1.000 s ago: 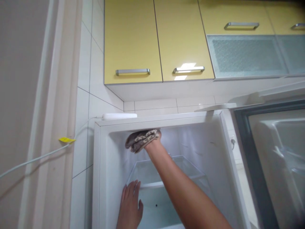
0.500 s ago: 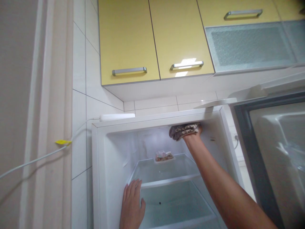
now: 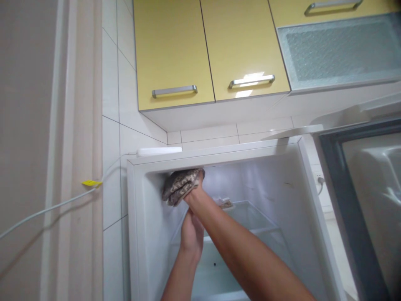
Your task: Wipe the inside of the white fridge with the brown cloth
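Note:
A dark patterned cloth is pressed against the ceiling of the open white refrigerator, near its upper left corner. My right hand holds the cloth from below; most of its fingers are hidden by the fabric. My left hand is raised inside the compartment, just beneath the right wrist, and its fingers are largely hidden behind that wrist and the cloth. Partly covered by my right forearm, a small packet sits on the upper glass shelf.
The refrigerator door stands open at the right. Yellow cabinets hang overhead. A white flat device lies on top of the refrigerator, with a cable bearing a yellow tag running left.
My right hand has carried the cloth leftward along the compartment's ceiling. My left hand has moved up and slightly right, in behind the right wrist. The view has shifted slightly.

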The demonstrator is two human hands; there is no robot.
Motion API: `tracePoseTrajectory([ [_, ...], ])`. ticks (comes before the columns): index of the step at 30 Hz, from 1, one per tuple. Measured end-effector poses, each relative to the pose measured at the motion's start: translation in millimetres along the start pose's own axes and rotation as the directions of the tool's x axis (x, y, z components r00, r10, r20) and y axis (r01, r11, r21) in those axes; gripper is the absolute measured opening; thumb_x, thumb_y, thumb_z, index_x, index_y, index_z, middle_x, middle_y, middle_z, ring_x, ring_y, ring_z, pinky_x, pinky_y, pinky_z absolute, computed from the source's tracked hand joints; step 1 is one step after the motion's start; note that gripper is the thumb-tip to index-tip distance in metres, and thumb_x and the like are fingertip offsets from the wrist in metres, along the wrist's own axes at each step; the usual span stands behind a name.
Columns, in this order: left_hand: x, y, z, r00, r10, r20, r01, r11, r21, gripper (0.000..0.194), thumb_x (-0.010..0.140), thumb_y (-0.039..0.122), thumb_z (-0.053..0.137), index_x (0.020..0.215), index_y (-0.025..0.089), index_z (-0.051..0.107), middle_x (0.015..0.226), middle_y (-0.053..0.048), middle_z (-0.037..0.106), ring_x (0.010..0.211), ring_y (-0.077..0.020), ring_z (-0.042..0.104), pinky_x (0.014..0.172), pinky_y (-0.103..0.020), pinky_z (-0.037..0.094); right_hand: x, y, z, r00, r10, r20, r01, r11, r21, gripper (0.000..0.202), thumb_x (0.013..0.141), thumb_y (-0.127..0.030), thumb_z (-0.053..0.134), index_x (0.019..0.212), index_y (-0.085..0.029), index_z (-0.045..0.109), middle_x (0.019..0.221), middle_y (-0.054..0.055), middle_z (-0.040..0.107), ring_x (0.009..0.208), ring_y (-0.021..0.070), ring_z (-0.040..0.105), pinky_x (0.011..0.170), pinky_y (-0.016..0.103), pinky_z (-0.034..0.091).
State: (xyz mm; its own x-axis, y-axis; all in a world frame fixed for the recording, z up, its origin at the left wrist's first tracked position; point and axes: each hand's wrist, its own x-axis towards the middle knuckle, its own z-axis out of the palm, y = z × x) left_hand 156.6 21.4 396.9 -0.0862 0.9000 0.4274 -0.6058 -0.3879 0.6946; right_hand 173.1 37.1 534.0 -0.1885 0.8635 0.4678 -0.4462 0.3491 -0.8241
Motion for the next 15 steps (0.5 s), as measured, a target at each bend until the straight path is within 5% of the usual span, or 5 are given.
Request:
tracePoseTrajectory([
  [4,23.3,34.2,9.2,0.985,0.146,-0.087,-0.160,0.970,-0.184,0.032,0.083,0.031,0.052,0.106,0.018,0.071,0.109,-0.007,0.076,0.113,-0.0224,0.065,0.096,-0.037,0.051,3.1,10.1,-0.7,0.989,0.045,0.140,-0.063,0.990,0.126,0.065,0.081,-0.072,0.029,0.106,-0.023,0.064,0.088,0.006,0.073,0.104,0.0284,0.066,0.090,0.048,0.057],
  [9,27.5,73.1,13.1,0.957,0.279,-0.077,-0.290,0.920,-0.263,0.034,0.088,0.038,0.046,0.110,0.026,0.068,0.127,-0.006,0.069,0.119,-0.0251,0.060,0.092,-0.043,0.051,-6.0,1.5,-45.0,0.971,0.062,0.229,-0.090,0.990,0.112,0.038,0.079,-0.049,0.049,0.098,-0.019,0.064,0.084,0.007,0.073,0.095,0.0236,0.068,0.092,0.044,0.055],
  [12,21.5,92.7,29.1,0.941,0.335,0.054,-0.301,0.898,-0.320,0.042,0.088,0.053,0.046,0.114,0.026,0.065,0.138,-0.009,0.062,0.129,-0.0318,0.053,0.101,-0.057,0.046,-34.1,-3.8,-81.7,0.982,-0.003,0.191,-0.003,0.999,0.032,0.031,0.076,-0.039,0.060,0.100,-0.020,0.065,0.092,0.006,0.075,0.094,0.0201,0.069,0.097,0.040,0.052],
  [15,23.3,104.3,48.7,0.900,0.410,0.147,-0.334,0.866,-0.373,0.056,0.084,0.067,0.044,0.121,0.028,0.062,0.148,-0.012,0.053,0.136,-0.0376,0.044,0.104,-0.070,0.038,-70.3,5.4,-131.2,0.986,-0.167,0.008,0.161,0.935,-0.315,0.035,0.080,-0.042,0.055,0.106,-0.022,0.067,0.107,0.008,0.075,0.096,0.0219,0.070,0.096,0.043,0.052],
])
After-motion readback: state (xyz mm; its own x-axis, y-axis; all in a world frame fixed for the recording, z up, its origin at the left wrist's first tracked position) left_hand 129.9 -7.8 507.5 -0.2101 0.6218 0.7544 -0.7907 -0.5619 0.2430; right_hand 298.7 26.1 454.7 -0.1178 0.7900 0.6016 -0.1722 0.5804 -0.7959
